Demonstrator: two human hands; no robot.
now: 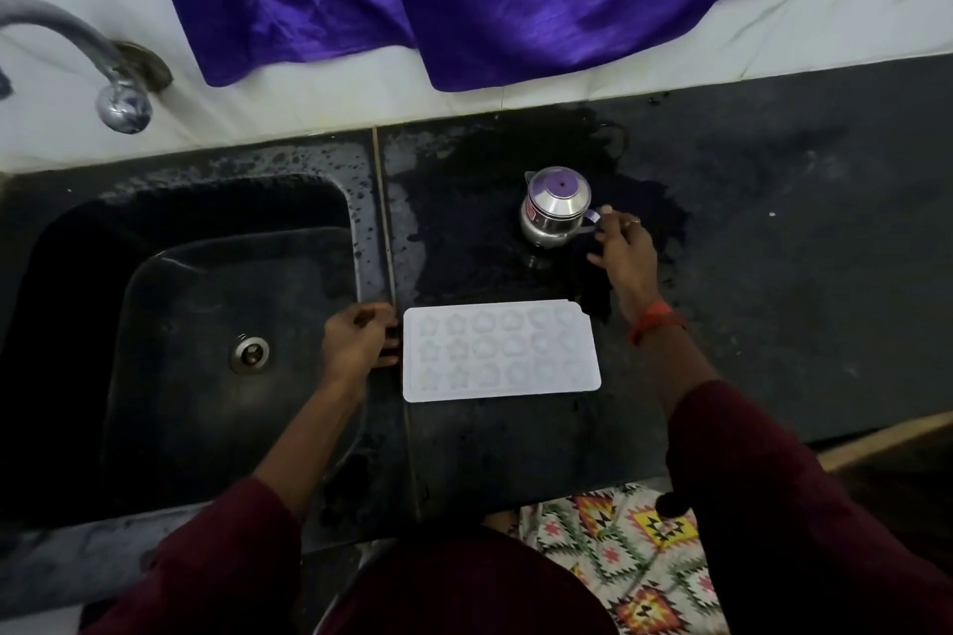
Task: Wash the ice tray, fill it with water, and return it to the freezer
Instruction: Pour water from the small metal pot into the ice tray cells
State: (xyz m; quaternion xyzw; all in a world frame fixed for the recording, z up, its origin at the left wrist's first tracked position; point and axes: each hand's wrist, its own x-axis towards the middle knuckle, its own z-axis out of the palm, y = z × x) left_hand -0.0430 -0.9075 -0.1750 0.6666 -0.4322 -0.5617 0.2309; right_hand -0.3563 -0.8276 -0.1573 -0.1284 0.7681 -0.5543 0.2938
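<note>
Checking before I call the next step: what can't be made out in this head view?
All in the head view.
Ice tray cavities: too pale and blurred to tell whether they hold water.
Steel jug: its lid hides the contents.
Right hand: its fingers cover the jug handle; grip unclear.
Left hand: curled at the tray's left edge; contact unclear.
Freezer: outside the frame.

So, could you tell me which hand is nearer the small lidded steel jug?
Right. The right hand is at the handle of the small lidded steel jug; the left hand is farther off, beside the left edge of the white plastic ice tray.
</note>
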